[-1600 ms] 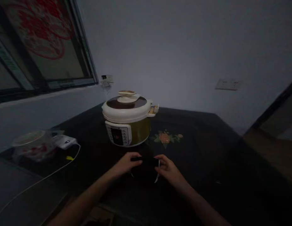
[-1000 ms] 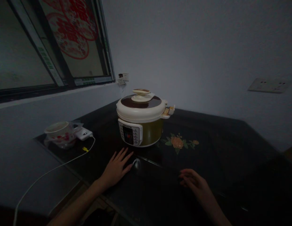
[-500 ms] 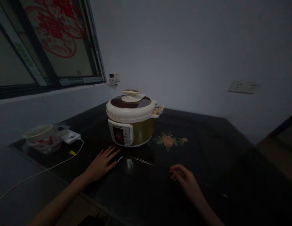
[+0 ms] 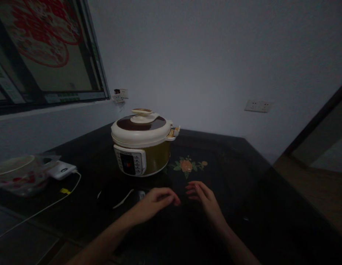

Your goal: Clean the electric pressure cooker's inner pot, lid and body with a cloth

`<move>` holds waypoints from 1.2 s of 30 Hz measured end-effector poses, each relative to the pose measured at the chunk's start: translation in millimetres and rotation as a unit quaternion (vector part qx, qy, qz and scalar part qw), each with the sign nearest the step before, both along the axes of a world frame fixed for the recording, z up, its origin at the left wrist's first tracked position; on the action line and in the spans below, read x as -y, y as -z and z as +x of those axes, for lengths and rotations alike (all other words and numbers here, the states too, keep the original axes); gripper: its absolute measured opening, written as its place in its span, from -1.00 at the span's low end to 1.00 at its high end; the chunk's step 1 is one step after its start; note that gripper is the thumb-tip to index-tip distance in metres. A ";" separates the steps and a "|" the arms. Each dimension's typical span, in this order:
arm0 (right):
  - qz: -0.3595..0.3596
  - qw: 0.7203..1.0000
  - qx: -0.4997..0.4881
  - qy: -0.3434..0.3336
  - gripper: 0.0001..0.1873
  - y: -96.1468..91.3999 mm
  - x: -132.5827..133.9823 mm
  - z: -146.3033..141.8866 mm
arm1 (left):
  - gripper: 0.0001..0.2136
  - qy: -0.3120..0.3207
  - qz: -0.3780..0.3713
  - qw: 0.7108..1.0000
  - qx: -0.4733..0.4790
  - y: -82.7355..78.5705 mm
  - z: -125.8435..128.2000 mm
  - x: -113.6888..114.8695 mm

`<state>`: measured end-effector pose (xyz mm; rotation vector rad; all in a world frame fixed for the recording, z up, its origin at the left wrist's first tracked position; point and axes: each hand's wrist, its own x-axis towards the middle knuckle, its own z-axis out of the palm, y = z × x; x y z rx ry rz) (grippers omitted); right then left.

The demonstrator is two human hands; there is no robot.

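My left hand (image 4: 157,200) is over the black tabletop (image 4: 226,162), fingers loosely bent and a gap between thumb and forefinger. Facing it, a short way to the right, my right hand (image 4: 202,195) has its fingers slightly spread. Nothing shows in either hand. Left of my left hand lies a black item with a white curved edge (image 4: 123,199); its kind is too dark to make out. Beyond the hands stands an electric pressure cooker (image 4: 142,141) with its lid on, control panel turned toward me.
On the left a bowl in clear plastic (image 4: 20,176) sits beside a white device (image 4: 61,170) with a white cable (image 4: 40,211) and a yellow tag (image 4: 65,191). Wall sockets (image 4: 257,106) are behind the table. A flower pattern (image 4: 186,165) decorates the tabletop.
My left hand has left the dark item and moved right, its flat fingers now bent. My right hand has moved slightly, its fingers loosening. The view has turned right.
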<state>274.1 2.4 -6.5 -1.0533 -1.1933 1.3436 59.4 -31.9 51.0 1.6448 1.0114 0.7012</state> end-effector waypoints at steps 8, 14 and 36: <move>-0.003 0.998 -0.016 0.063 -0.35 11.4 -9.4 -25.6 | -0.68 -0.033 -0.067 0.986 0.149 81.6 103.1 -59.0; 0.052 0.997 0.014 0.046 -0.44 26.7 -7.4 -23.1 | -0.75 -0.007 -0.041 0.992 0.118 94.1 88.5 -63.5; 0.061 0.997 0.036 -0.006 -0.48 27.8 -8.1 -19.6 | -0.86 0.064 -0.091 0.992 0.067 86.5 76.4 -71.4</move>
